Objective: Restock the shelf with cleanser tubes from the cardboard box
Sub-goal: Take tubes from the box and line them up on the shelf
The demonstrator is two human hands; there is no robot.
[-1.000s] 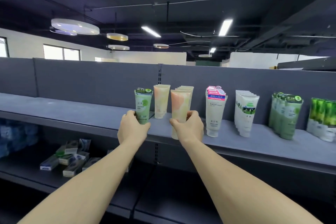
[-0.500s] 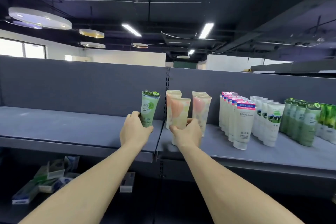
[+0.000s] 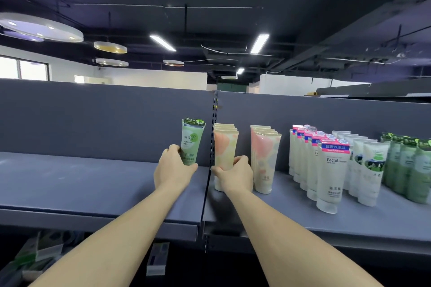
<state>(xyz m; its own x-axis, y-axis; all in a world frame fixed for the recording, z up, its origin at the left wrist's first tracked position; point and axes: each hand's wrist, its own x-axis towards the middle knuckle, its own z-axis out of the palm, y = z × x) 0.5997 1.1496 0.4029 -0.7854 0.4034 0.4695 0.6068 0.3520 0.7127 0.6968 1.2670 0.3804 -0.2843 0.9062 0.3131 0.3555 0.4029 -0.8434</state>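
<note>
Both tubes sit further back now: left hand (image 3: 173, 168) grips the green tube (image 3: 191, 141), right hand (image 3: 235, 174) grips the peach tube (image 3: 224, 147), on the shelf (image 3: 93, 184).

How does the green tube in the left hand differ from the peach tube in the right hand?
The green tube is pale green with a dark printed top; the peach tube is cream with peach blotches and a plain top. The green tube stands alone on the left shelf section; the peach tube fronts a row on the right section. The left hand holds the green one, the right hand the peach one. Both stand upright.
</note>
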